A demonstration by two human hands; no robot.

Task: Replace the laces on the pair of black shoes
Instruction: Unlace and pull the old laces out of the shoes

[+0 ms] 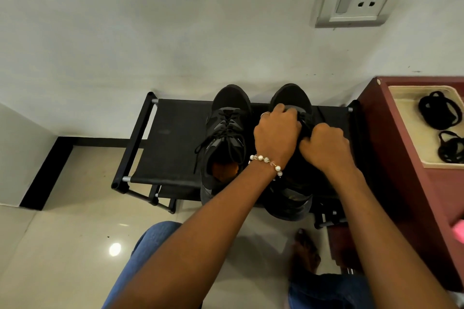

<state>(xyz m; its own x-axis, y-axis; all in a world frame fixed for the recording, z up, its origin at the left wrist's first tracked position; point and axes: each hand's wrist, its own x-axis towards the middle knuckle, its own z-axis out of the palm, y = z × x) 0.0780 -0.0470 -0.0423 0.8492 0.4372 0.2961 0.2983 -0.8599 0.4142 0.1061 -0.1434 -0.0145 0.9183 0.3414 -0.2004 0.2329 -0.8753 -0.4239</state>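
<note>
Both hands, left hand [276, 133] and right hand [324, 144], curl around the lace on the right shoe [292, 98] (rack [173, 138], beside left shoe [226, 133]). We judge unlacing underway; next, draw it through the eyelets.

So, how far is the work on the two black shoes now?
Nothing looks finished. The left shoe still carries a lace, its ends hanging loose. Both hands, left hand and right hand, have a grip on the lace area of the right shoe; the lace itself is hidden. Two black lace bundles wait in the tray, so both shoes remain.
</note>
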